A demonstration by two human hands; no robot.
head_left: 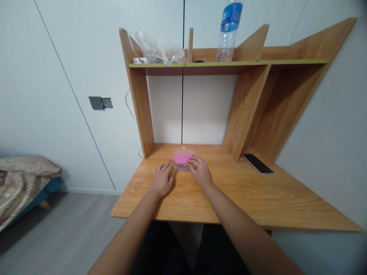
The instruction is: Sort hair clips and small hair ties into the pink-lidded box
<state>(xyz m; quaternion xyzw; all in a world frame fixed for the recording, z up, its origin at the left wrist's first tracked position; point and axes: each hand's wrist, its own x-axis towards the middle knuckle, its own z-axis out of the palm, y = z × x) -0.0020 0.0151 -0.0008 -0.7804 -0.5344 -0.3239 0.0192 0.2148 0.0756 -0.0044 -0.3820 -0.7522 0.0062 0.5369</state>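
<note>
Here's the left hand (162,179) and right hand (200,172) at a clear plastic tub (182,166) with a pink lid (182,158), fingers relaxed, apparently just touching it, not gripping.

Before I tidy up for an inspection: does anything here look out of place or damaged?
The metal wall plate left of the desk looks unfinished, with a blue wire showing, and a thin cable hangs loose beside the wooden shelf unit. The crumpled plastic bag on the top shelf looks untidy.
</note>
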